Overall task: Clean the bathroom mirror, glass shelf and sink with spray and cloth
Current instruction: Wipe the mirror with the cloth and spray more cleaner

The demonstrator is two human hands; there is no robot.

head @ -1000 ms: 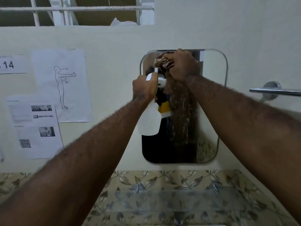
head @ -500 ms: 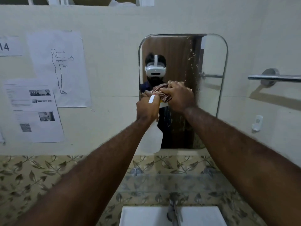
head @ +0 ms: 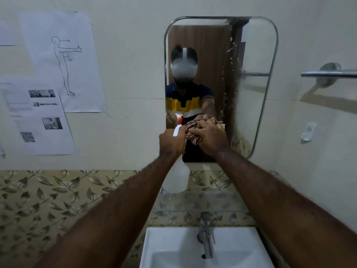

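Observation:
A rounded wall mirror [head: 253, 55] hangs above a clear glass shelf [head: 218, 202] and a white sink [head: 173, 246] with a metal tap [head: 205, 236]. My right hand [head: 211, 137] presses a bunched striped cloth [head: 193, 132] against the lower part of the mirror. My left hand [head: 171, 142] grips a white spray bottle [head: 178, 178] by its neck, just left of the cloth; the bottle hangs above the shelf. A vertical streak of droplets runs down the mirror right of centre.
Printed paper sheets [head: 63, 60] are stuck on the wall at left. A metal towel bar [head: 328, 74] sticks out at right, with a small white wall fitting [head: 308, 131] below it. Leaf-patterned tiles [head: 48, 200] run behind the sink.
My right hand has wiped the cloth from the mirror's top edge down to its lower part. My left hand and bottle have lowered with it, and the view has tilted down onto the sink.

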